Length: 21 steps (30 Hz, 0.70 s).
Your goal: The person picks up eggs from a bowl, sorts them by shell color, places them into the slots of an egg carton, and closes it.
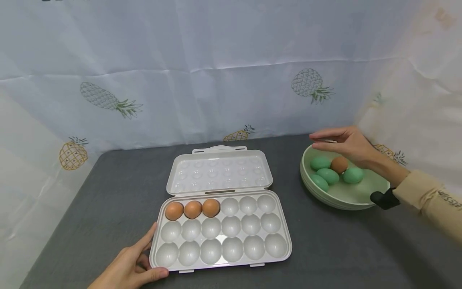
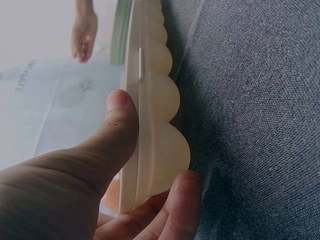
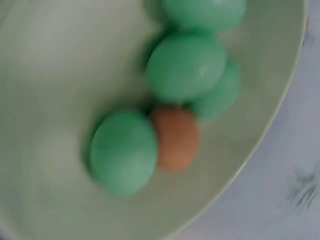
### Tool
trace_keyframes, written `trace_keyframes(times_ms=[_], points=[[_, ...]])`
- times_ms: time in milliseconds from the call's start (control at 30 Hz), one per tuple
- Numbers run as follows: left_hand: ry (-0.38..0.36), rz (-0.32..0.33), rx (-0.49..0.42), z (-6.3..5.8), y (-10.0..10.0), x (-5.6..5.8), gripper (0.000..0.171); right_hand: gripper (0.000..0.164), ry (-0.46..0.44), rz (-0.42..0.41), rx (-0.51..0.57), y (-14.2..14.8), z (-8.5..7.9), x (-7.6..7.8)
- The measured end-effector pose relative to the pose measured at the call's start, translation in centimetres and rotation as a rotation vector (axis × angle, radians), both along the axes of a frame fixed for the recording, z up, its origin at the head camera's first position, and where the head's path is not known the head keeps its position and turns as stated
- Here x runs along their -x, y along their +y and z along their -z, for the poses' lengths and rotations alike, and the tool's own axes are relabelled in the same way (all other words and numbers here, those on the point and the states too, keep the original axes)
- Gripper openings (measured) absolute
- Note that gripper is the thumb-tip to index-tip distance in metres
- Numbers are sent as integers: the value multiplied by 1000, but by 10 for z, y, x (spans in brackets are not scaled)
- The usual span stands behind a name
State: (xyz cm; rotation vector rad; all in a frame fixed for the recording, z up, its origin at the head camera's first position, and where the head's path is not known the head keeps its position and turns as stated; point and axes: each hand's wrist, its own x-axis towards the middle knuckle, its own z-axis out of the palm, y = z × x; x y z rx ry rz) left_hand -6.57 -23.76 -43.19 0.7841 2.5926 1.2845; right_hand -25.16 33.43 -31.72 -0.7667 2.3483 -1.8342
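Three brown eggs in a white egg tray, a pale green bowl at two o'clock.
On the grey worktop, the left hand grips the tray's corner at eight o'clock; the lid lies open at twelve. The tray counts eighteen wells, six to a row, the brown eggs filling three of the far row, from ten to eleven o'clock. The bowl holds four green eggs and one brown egg among them, grouped mostly towards ten o'clock. Over it hangs the right hand, fingers extended, released. Partial lettering on the tan sleeve seems to end in "Slim".
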Motion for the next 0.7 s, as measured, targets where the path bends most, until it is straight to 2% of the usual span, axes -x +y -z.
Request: trace_keyframes(times_ms=[167,333,433,567,700], points=[[-30,-16,4,-1,0,0,106,32,-25,66,-123,27,-6,1],[-20,-5,-8,0,0,0,106,32,1,171,-361,42,-9,5],[-32,-2,-9,-1,0,0,106,34,10,151,-477,51,-8,9],[-100,-19,2,-4,2,0,106,36,4,53,-578,65,-4,16],[-110,-9,-7,-6,3,0,106,38,-30,44,-683,74,-1,22]])
